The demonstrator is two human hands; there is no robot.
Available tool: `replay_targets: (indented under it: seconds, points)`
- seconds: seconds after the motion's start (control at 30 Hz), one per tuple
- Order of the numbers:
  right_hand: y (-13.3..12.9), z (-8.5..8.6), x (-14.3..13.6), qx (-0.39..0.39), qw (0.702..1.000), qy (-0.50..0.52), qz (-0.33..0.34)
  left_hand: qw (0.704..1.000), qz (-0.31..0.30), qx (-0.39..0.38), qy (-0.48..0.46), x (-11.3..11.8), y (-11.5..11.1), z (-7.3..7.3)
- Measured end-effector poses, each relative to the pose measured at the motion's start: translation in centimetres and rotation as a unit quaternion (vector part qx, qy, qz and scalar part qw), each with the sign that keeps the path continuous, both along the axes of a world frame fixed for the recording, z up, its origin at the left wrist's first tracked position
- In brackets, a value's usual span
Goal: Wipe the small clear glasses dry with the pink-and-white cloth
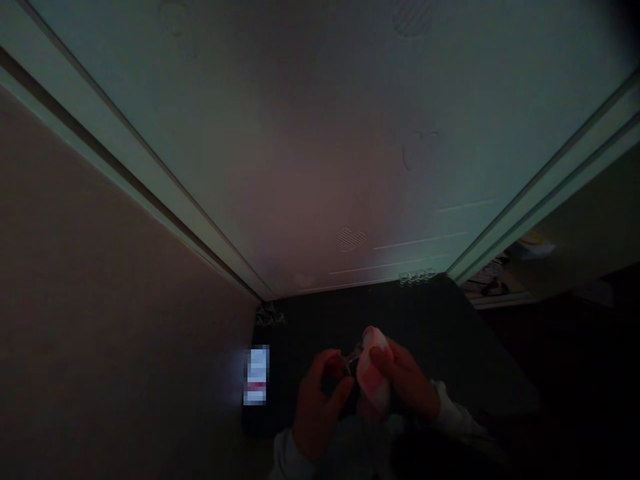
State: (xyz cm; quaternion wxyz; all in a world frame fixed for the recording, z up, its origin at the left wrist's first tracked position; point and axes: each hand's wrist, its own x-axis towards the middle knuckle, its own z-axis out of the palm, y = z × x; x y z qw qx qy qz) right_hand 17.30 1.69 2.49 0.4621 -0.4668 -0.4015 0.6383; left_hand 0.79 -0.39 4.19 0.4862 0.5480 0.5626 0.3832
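Note:
Low in the head view, my right hand (407, 380) is closed around a soft pink-and-white cloth (375, 377). The cloth hangs down below the fingers. My left hand (320, 400) is curled, thumb and fingertips closed on a small clear, shiny piece (353, 357). That piece reaches across to the cloth and seems to touch it. Its kind is not plain in this dim light, and part of it is hidden by the fingers and the cloth.
Beneath the hands lies a dark flat surface (425, 320). A lit, blurred screen (257, 375) glows at its left edge. Ahead stands a pale panel (310, 167) with raised hearts. Clear beaded pieces (417, 277) lie at its foot. A wall (125, 300) borders the left.

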Motion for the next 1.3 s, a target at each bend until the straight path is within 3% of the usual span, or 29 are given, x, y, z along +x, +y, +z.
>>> replay_targets:
  seconds: [0.13,0.3,0.47,0.67,0.8,1.0,1.3]
  points:
    - [-0.1,-0.3,0.0,0.006,1.0,-0.016,0.005,0.999,0.023,0.001,0.049,0.1,0.1,0.6]
    - [-0.3,-0.6,0.1,0.035,0.994,-0.1,0.04,0.997,-0.005,0.018,0.07,0.0,0.0,1.1]
    - [-0.2,-0.3,0.1,0.045,0.987,-0.154,0.031,0.998,-0.027,-0.002,0.06,0.0,0.0,0.9]
    - [0.0,-0.3,0.5,0.092,0.985,-0.143,0.037,0.999,-0.012,-0.021,0.027,-0.1,0.1,0.2]
    - [0.0,-0.8,0.4,0.071,0.989,-0.125,0.032,1.0,0.012,-0.005,0.011,-0.2,-0.1,-0.1]
    - [-0.2,-1.1,0.3,0.055,0.993,-0.105,0.018,0.999,0.017,0.005,0.046,0.0,0.1,0.6]
    - [-0.1,0.2,0.3,0.12,0.961,-0.248,0.025,0.998,-0.036,-0.015,0.055,0.0,0.4,1.5]
